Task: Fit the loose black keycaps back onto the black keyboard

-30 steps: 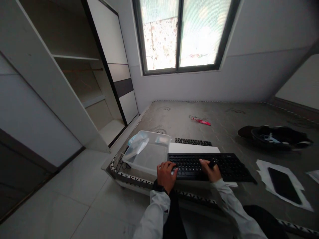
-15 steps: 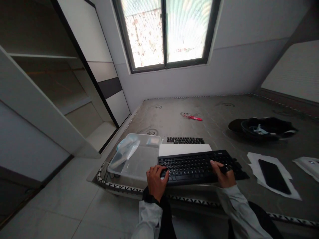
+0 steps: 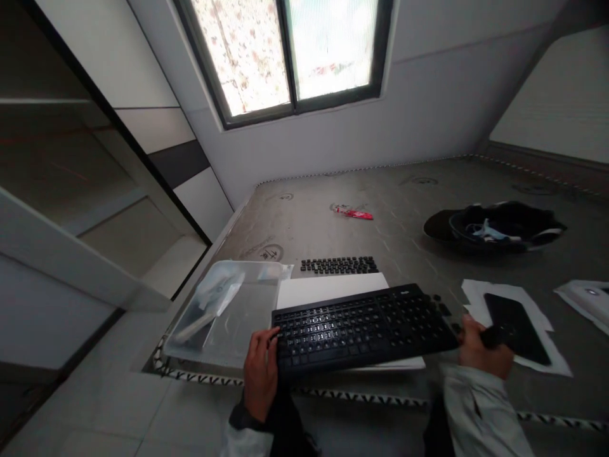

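Observation:
A black keyboard (image 3: 352, 327) is tilted over a white sheet or board (image 3: 333, 285). Its left end is gripped by my left hand (image 3: 261, 368), fingers closed at the edge. My right hand (image 3: 485, 349) is at the right end, fingers closed round a short dark object (image 3: 497, 335) whose kind I cannot make out. Whether this hand also grips the keyboard's edge is hard to tell. Behind the white sheet lie rows of loose black keycaps (image 3: 339, 264). A few more dark keycaps (image 3: 442, 308) lie by the keyboard's right end.
A clear plastic tray (image 3: 223, 317) with plastic bags stands on the left of the grey mattress (image 3: 304, 222). Farther back is a red packet (image 3: 354, 213). On the right are a dark cap (image 3: 495, 228), a phone (image 3: 516, 327) on white paper, and a white packet (image 3: 585, 298).
My right hand has moved from the keyboard's keys to its right end, with the dark object in it. The keyboard is tilted more, its keys facing me. The view has shifted right.

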The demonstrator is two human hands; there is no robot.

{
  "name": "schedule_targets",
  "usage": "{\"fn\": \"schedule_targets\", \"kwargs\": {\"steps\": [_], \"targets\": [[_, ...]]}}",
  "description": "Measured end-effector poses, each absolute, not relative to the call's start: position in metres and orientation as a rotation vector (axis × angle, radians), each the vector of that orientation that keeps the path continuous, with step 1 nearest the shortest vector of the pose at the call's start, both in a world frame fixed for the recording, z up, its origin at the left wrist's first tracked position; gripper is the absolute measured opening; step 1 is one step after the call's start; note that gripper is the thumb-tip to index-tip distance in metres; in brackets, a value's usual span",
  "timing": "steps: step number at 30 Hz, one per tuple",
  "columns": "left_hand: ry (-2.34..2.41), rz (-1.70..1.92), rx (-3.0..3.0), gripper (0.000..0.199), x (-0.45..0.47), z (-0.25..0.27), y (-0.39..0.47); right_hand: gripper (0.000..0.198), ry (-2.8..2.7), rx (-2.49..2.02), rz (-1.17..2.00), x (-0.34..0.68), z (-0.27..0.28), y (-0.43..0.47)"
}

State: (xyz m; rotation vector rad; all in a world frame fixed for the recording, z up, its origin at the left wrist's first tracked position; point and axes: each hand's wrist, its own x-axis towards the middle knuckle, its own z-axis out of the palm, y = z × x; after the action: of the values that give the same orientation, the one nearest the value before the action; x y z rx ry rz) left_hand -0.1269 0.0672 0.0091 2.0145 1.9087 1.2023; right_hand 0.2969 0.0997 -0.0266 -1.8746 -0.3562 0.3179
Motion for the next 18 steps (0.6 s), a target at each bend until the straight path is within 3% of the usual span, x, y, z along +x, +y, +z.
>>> {"fn": "schedule_targets", "kwargs": {"steps": [6,18], "targets": [[1.921,1.203,2.001,0.027,-0.132,0.009,0.071,0.033,-0.247,-1.942,0.354,0.307,-0.037,0.114],[2.145,1.114,1.963,0.031,-0.128,0.005,0.077,0.023,-0.163,-2.011,0.549,0.298,-0.007,0.126]]}}
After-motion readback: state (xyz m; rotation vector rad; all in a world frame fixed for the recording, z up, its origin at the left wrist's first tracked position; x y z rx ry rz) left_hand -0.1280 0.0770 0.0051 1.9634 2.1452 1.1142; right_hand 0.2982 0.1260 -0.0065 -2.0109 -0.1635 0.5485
